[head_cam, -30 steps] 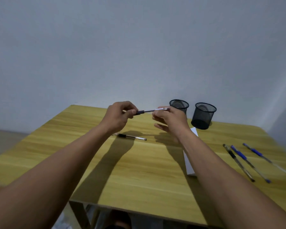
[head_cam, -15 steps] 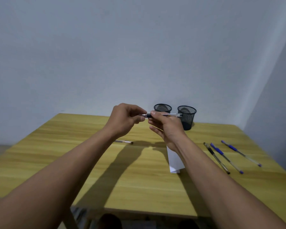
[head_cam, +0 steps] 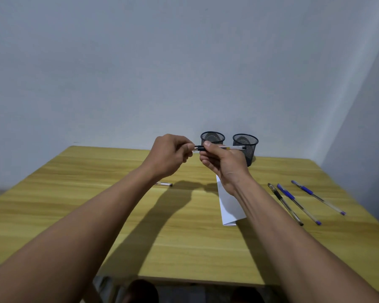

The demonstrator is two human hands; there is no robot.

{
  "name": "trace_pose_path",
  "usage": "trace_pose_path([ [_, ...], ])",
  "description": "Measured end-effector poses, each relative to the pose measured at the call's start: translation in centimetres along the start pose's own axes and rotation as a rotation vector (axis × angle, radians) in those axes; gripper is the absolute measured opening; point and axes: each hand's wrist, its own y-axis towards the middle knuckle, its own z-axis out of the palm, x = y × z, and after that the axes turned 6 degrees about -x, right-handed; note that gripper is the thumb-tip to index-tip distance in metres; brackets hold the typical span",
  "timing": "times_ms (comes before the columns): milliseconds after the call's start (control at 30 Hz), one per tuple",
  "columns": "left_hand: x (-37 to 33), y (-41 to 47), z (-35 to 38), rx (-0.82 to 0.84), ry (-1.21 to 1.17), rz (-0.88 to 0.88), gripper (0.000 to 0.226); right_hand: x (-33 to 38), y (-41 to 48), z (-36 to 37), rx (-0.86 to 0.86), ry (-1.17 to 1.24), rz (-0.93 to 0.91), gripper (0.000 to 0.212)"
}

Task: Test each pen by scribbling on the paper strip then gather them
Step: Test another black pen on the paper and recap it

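Lots of bare tabletop (head_cam: 79, 206) on the left and up front. One pen (head_cam: 164, 184) lying near the middle. White paper strip (head_cam: 229, 204) under the right arm. Three pens (head_cam: 293, 203) in a row at right, well apart from the paper. Two mesh cups (head_cam: 245, 147) standing at the back edge, right behind both hands.

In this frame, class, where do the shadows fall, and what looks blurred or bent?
Head view: the arms cast dark shadows on the table, running toward the near edge, so light seems to come from ahead and above; the wide lens bows the table's edges; the three pens at right are slightly soft.
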Motion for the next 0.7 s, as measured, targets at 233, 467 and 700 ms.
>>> trace_pose_path([
  [233,0.3,1.5,0.7,0.113,-0.123,-0.116,0.025,0.5,1.0,-1.0,-0.014,-0.044,-0.018,0.012],
  [467,0.1,1.7,0.6,0.283,-0.367,-0.331,0.028,-0.1,1.6,-1.5,0.003,-0.080,-0.045,0.010],
  [700,0.7,2.0,0.7,0.140,-0.178,-0.168,0.020,-0.4,2.1,-1.1,-0.025,-0.027,0.002,0.010],
])
